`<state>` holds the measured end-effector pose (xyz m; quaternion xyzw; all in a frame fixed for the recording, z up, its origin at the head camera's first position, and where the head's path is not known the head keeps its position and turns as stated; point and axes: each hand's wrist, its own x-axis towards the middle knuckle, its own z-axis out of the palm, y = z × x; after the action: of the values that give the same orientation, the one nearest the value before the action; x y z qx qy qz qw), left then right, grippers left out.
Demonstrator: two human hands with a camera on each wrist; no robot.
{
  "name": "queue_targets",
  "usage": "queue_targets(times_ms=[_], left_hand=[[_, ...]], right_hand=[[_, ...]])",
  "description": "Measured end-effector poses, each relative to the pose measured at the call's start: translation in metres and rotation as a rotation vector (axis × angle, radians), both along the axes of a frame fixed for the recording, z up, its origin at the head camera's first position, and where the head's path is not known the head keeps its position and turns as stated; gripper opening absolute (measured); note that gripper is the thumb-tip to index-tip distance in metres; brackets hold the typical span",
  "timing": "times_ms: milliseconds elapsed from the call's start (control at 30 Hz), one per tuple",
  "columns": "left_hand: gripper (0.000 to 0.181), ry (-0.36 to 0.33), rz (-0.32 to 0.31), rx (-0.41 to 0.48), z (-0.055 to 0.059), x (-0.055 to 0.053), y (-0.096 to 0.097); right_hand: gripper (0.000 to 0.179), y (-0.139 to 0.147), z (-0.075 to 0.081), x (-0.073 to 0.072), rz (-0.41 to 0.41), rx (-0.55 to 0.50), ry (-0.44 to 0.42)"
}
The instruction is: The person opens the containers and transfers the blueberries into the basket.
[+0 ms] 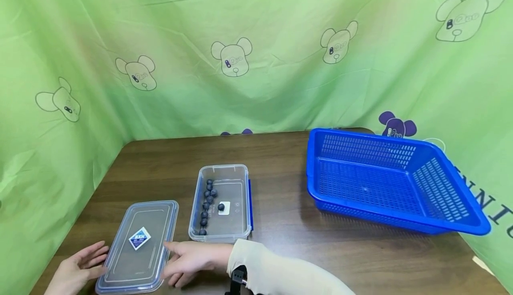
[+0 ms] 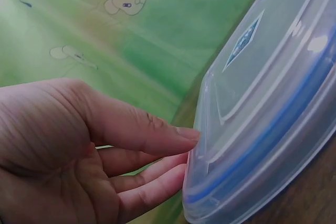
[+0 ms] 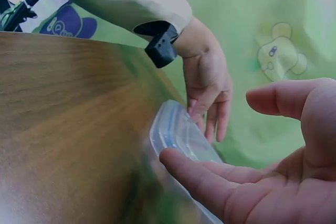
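While the left hand (image 1: pixel 79 267) and right hand (image 1: pixel 192 259) touch the lid (image 1: pixel 138 260), their fingers are loose, not gripping. Even pressure from both sides would steady it.

L-wrist view: lid (image 2: pixel 257 80) cut off @ R edge.

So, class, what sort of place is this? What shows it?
Probably a makeshift recording booth: a printed green curtain hangs behind a brown table, plus there's a black wrist device.
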<state>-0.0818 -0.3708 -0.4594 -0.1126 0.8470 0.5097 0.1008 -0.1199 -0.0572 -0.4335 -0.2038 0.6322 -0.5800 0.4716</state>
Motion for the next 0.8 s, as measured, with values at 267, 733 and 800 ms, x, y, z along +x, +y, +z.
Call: queue_targets(times_ms=[267,733,800], left_hand=[[0.071,0.147,0.001,-0.098,0.007,-0.002,0.015],[0.060,0.478,-0.025,0.633,0.025,-0.021,0.075],[0.060,0.500,-0.064,0.720,0.025,-0.025,0.085]], right_hand=[[0.067,0.008,0.010,-0.004,0.003,-0.072,-0.001],[0.065,0.046,0.048,-0.023,0.051,-0.150,0.082],[0.066,0.056,0.053,-0.029,0.046,-0.150,0.111]])
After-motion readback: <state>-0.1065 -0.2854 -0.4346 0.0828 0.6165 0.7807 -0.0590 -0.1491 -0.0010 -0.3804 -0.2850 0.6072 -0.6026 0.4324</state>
